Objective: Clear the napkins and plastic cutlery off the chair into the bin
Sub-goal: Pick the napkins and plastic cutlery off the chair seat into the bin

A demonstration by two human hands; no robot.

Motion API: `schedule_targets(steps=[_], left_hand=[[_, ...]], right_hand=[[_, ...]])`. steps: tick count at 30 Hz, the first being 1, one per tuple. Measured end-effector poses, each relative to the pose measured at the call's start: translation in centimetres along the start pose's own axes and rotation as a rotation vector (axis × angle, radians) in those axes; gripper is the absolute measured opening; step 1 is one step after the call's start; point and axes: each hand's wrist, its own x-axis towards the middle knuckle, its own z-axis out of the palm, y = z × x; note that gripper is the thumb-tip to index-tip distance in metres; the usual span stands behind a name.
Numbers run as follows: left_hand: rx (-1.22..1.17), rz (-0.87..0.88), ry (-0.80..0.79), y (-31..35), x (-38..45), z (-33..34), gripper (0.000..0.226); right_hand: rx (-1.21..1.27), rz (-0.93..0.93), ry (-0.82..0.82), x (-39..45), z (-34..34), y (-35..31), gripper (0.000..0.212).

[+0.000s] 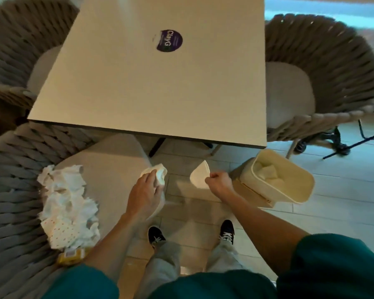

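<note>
Lying heaped on the chair (115,160) are crumpled napkins (67,206), while the left hand (146,190) is gripping one wad (158,172), the right hand (219,182) pinching perhaps a folded napkin (200,175) beside the bin (283,178).

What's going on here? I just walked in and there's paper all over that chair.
A person is clearing a chair beside the table. The left hand grips a crumpled napkin at the seat's edge; the right hand pinches a flat white napkin in the air, short of the bin, which already holds some paper. A pile of crumpled napkins and a yellow packet remain on the seat.
</note>
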Motion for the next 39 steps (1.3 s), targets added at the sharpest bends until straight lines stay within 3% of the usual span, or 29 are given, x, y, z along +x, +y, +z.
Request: schedule_targets(steps=[11, 18, 23, 33, 39], left_hand=[[-0.099, 0.161, -0.231, 15.0, 1.7, 5.6, 0.046], [-0.183, 0.266, -0.216, 23.7, 3.3, 7.9, 0.04], [-0.166, 0.307, -0.262, 28.7, 4.1, 9.3, 0.042], [-0.158, 0.442, -0.371, 36.5, 4.8, 12.5, 0.048], [-0.038, 0.452, -0.414, 37.4, 5.5, 13.1, 0.055]], right_hand=[[0.064, 0.091, 0.283, -0.2, -17.6, 9.1, 0.023], [0.089, 0.087, 0.371, 0.7, -25.2, 11.4, 0.009], [0.064, 0.085, 0.43, 1.6, -27.4, 13.1, 0.034], [0.182, 0.126, 0.382, 0.9, -28.4, 15.8, 0.031], [0.179, 0.149, 0.337, 0.1, -27.5, 17.4, 0.029]])
